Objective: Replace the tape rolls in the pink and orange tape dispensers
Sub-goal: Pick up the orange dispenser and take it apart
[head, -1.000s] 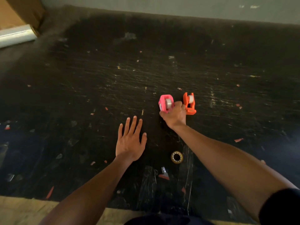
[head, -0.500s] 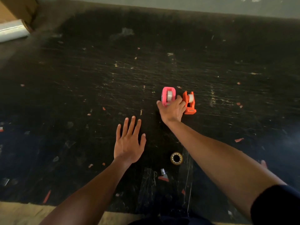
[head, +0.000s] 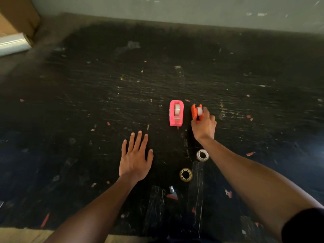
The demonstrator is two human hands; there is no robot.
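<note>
Gripping the small orange plastic tape dispenser on the scuffed black work surface, the right hand could tip it; the left hand lies flat, released, near the pink plastic tape dispenser.

- The black mat under my hands looks matt and rough, scored all over with pale scratches and flecked with scraps.
- The pink tape dispenser is smooth, slightly glossy plastic, with a pale, satiny roll in it.
- Just right of it, the orange tape dispenser in my right hand is the same smooth plastic.
- Nearer me than the pink one, the white roll looks matt and the yellowish roll clear and shiny.
- Far left of it, a roll of film gleams beside matt brown cardboard.
</note>
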